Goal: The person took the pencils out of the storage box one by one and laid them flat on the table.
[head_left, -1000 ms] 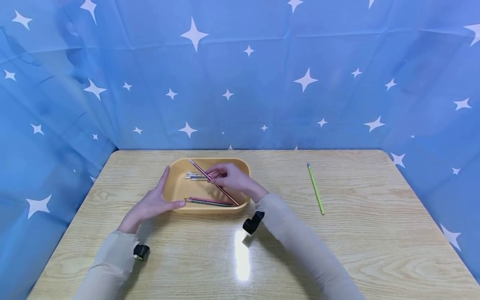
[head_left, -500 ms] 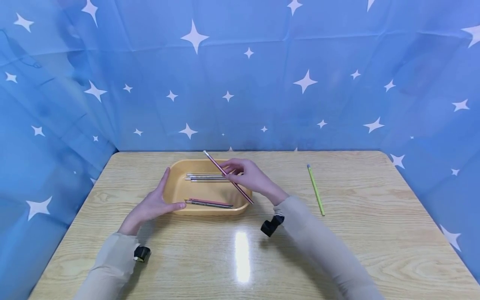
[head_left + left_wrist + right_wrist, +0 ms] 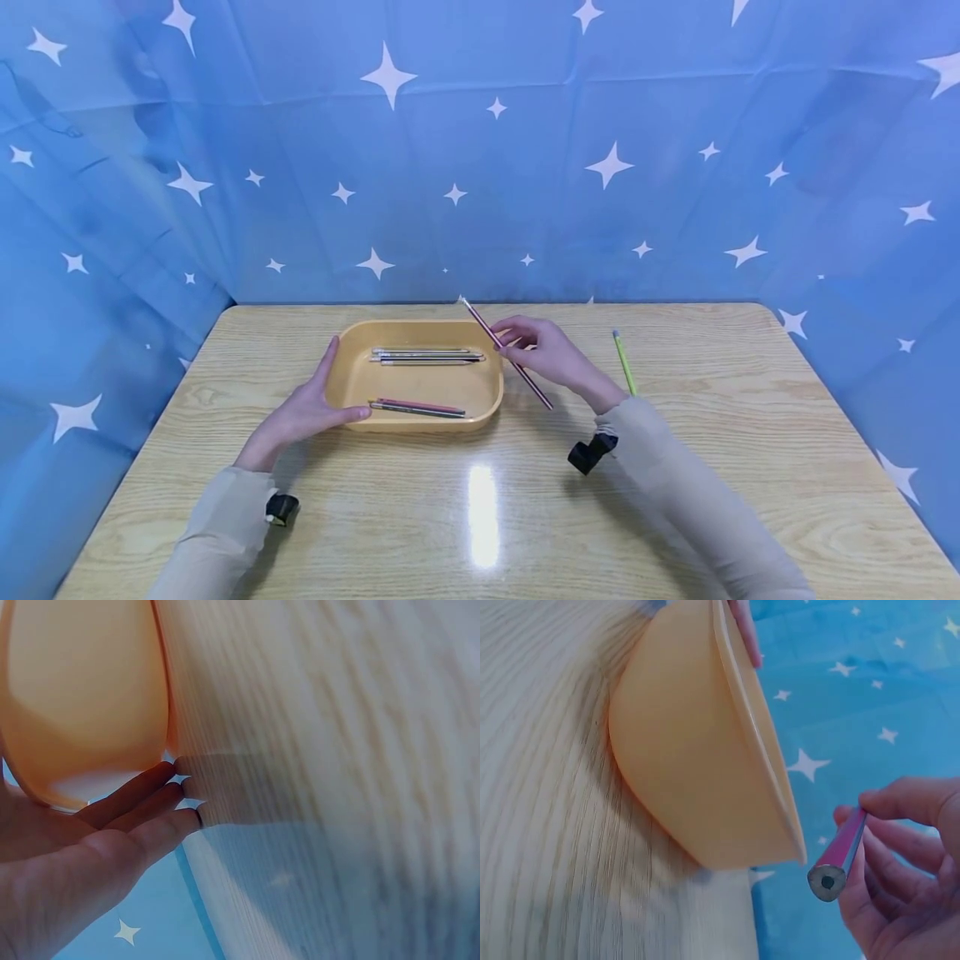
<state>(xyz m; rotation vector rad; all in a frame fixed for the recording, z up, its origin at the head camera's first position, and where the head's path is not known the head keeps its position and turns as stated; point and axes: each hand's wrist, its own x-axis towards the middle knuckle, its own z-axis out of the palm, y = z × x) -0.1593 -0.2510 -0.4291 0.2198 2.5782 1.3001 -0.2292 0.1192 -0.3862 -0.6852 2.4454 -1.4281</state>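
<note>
My right hand (image 3: pixel 546 348) pinches a dark red and pink pencil (image 3: pixel 535 388) between thumb and fingers, just off the tray's right end. The pencil slants, its pale eraser end up and to the left; in the right wrist view its blunt, unsharpened end (image 3: pixel 827 882) faces the camera. A yellow-orange plastic tray (image 3: pixel 420 424) stands on the table. My left hand (image 3: pixel 300 410) rests against its left end, straight fingers (image 3: pixel 139 796) along the outer wall and thumb by the front rim. Inside lie a back row of pencils (image 3: pixel 423 362) and a front group of pencils (image 3: pixel 420 409).
A lime-green pencil (image 3: pixel 623 360) lies on the wooden table (image 3: pixel 375 517) to the right, partly hidden behind the right forearm. Blue star-patterned cloth (image 3: pixel 480 167) hangs behind the table and along its sides.
My right hand has lifted the dark red and pink pencil out of the tray and carried it right, past the rim. The back row of pencils is uncovered. My left hand has stayed put.
</note>
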